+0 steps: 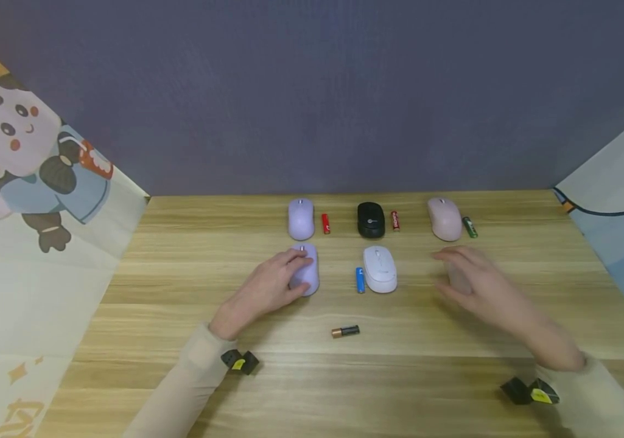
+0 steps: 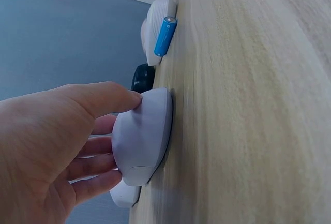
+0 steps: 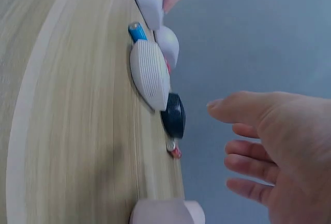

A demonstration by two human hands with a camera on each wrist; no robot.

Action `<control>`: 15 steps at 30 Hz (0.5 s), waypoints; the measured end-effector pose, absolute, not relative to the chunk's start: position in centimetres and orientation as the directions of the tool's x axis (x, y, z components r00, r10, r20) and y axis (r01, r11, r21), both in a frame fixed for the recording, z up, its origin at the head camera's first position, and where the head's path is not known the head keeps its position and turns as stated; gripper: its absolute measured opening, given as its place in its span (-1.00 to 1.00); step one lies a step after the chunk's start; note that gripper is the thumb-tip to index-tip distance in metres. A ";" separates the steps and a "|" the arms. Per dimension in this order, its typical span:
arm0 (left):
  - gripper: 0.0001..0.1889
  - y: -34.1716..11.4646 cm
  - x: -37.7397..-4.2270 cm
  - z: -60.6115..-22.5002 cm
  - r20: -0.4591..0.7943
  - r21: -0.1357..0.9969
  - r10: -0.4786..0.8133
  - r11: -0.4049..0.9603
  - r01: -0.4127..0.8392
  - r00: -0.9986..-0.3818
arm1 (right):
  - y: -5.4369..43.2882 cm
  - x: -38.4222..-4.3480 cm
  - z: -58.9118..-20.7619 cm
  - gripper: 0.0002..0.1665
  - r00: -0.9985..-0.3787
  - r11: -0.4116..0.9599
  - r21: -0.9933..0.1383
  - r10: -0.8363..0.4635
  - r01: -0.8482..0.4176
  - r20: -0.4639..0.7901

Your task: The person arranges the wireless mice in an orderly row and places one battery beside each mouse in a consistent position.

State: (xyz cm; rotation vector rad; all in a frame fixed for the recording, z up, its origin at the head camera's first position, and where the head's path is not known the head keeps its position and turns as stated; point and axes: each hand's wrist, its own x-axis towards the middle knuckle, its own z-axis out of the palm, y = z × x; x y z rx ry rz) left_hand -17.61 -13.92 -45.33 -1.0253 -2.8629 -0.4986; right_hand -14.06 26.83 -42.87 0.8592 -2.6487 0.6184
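Observation:
My left hand [image 1: 270,283] grips a light purple mouse [image 2: 142,131] on the table, thumb on one side and fingers on the other. Blurred, my right hand [image 1: 478,286] hovers over the right part of the table, its fingers relaxed and apart with nothing between them in the right wrist view. Partly hidden under that hand is a pale mouse [image 1: 458,278]. Between the hands lie a white mouse [image 1: 380,271] and, at its left side, a blue battery [image 1: 360,280]. Nearer the front, a black and copper battery [image 1: 346,331] lies on its side.
Along the back stand another purple mouse [image 1: 301,219], a black mouse [image 1: 371,220] and a pink mouse [image 1: 445,219]. Right of each lies a battery: a red one [image 1: 326,224], a dark red one [image 1: 396,221] and a green one [image 1: 470,227]. A dark wall [image 1: 344,109] rises behind the table.

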 end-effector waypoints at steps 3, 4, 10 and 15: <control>-0.45 -13.9 -17.6 -45.3 0.168 0.281 0.607 0.725 0.628 -0.777 | 25.9 -14.0 -42.7 -0.26 -0.769 0.718 -0.301 -0.508 -0.627 0.389; -0.45 -13.9 -17.6 -45.3 0.169 0.282 0.607 0.726 0.628 -0.777 | 25.6 -13.9 -42.7 -0.27 -0.762 0.712 -0.300 -0.516 -0.635 0.390; -0.45 -13.9 -17.5 -45.3 0.173 0.282 0.606 0.725 0.628 -0.777 | 23.7 -13.8 -43.5 -0.30 -0.696 0.643 -0.283 -0.591 -0.712 0.407; -0.45 -13.8 -17.5 -45.3 0.168 0.280 0.605 0.728 0.626 -0.779 | 22.1 -13.5 -44.1 -0.35 -0.650 0.583 -0.291 -0.645 -0.759 0.402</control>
